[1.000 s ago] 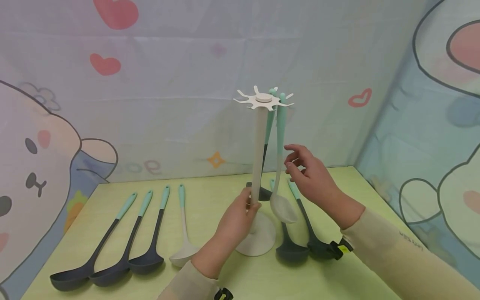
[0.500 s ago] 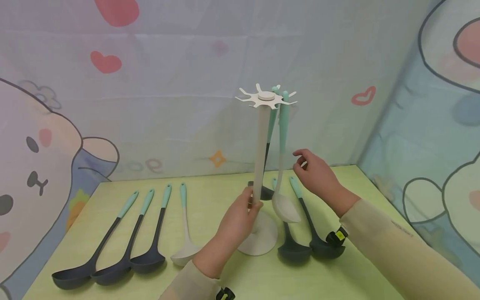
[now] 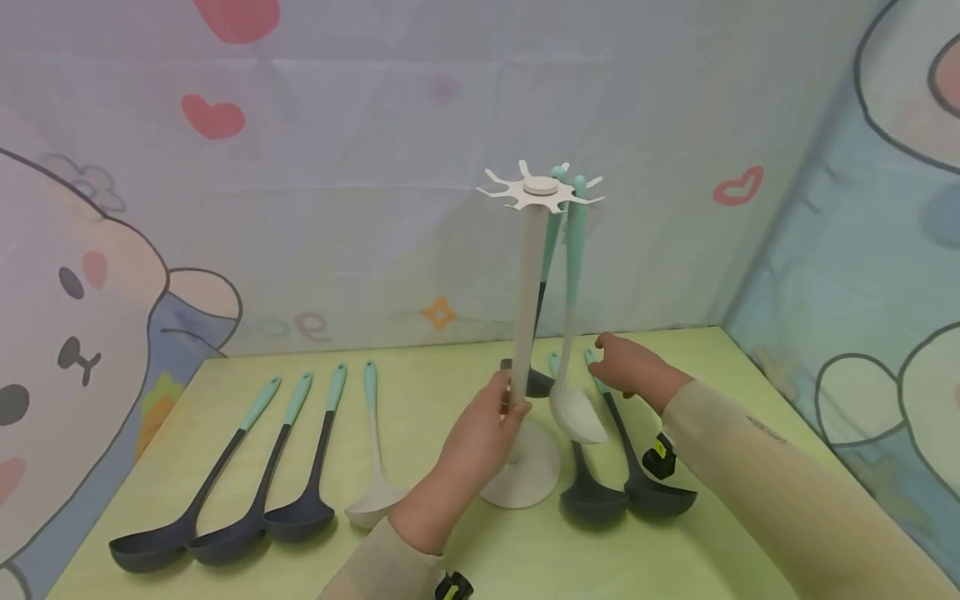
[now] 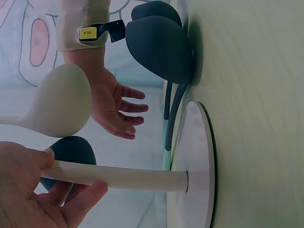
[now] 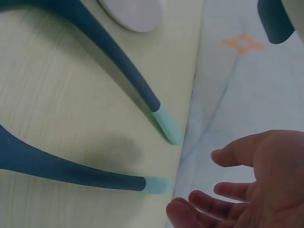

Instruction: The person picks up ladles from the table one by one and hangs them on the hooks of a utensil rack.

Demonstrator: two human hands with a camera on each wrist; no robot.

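Grips the rack point(image 3: 528, 308) with the left hand point(image 3: 474, 437); holds the right hand point(image 3: 632, 367), loosely spread, grasping nothing, near the rightmost ladle point(image 3: 636, 477).

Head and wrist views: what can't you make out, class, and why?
Head view: part of the lying pale ladle, behind the left forearm.
Head view: mid-shaft of the lying dark ladle nearest the stand, behind the hanging pale ladle.
Head view: sleeve lettering, too small.
Left wrist view: the stand's top, beyond the left edge.
Right wrist view: bowls of both lying dark ladles, cut by edges.
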